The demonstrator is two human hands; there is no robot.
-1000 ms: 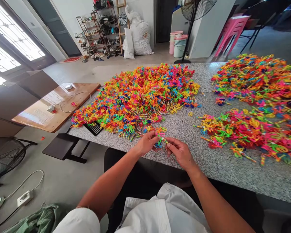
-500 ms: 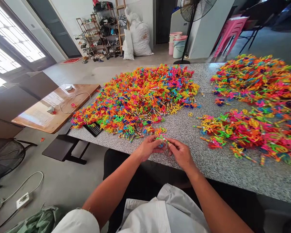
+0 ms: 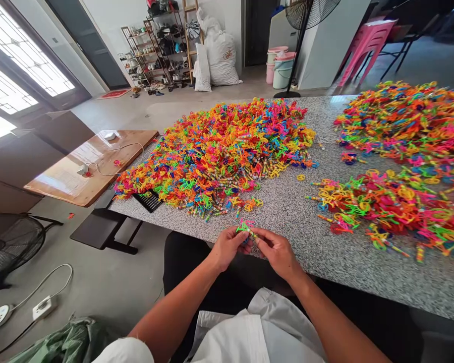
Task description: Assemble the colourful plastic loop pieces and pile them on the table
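Closest in, a white cloth (image 3: 257, 327) lies across the person's lap, and both bare forearms reach forward from it to the near edge of the speckled stone bench (image 3: 336, 262). The left hand (image 3: 227, 247) and the right hand (image 3: 276, 252) meet just above that edge, knuckles nearly touching. The fingers of both hands are pinched together on a small plastic piece (image 3: 245, 227), neon green and pink, which sticks up between the fingertips at the near edge, a little left of the bench's middle. How its parts fit together is too small to tell.

Just beyond the hands, a few loose coloured pieces (image 3: 249, 202) lie on the stone at the fringe of the large heap (image 3: 227, 151), a bright tangle of orange, pink, yellow, green and blue loops and short sticks. It spreads from the left edge to the far edge. A black comb-like grille (image 3: 148, 200) pokes out from under it at the near left corner.

Towards the right edge lies a flatter heap (image 3: 393, 206), well apart from the hands. A third heap (image 3: 401, 118) fills the far right corner, and a single yellow ring (image 3: 300, 177) sits alone between the heaps.

Off the bench, a wooden side table (image 3: 87, 171) with a white cable stands to the left, and a floor fan (image 3: 7, 247) is near it. At the back wall stand white sacks (image 3: 217, 55), a shoe rack (image 3: 155, 50), buckets (image 3: 282, 68) and pink stools (image 3: 363, 45).
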